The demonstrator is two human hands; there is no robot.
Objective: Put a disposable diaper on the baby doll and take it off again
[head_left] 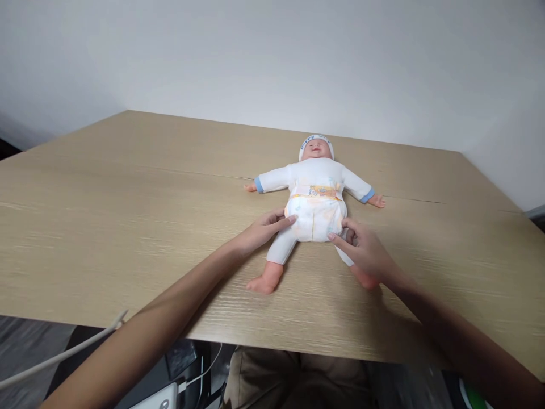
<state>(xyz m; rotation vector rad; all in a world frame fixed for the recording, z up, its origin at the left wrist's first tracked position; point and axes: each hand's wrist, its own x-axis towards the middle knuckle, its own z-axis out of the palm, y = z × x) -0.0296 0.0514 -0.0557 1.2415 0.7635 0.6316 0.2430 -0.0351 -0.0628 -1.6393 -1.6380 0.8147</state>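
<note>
A baby doll (317,170) lies on its back on the table, arms spread, its head toward the wall. It wears a white suit with blue cuffs and a white printed cap. Around its hips is a white diaper (315,218) with an orange printed waistband. My left hand (268,227) holds the diaper's edge at the doll's hip on the left, thumb on top and fingers underneath. On the other side, my right hand (360,244) pinches the diaper's leg edge between thumb and curled fingers. That hand partly covers the doll's leg on the right.
The wooden table (149,227) reaches back to a pale wall (272,62). A white cable (63,355) rises over the front edge at the left. Below that edge are a white device (159,397) with a cord and my lap (293,378).
</note>
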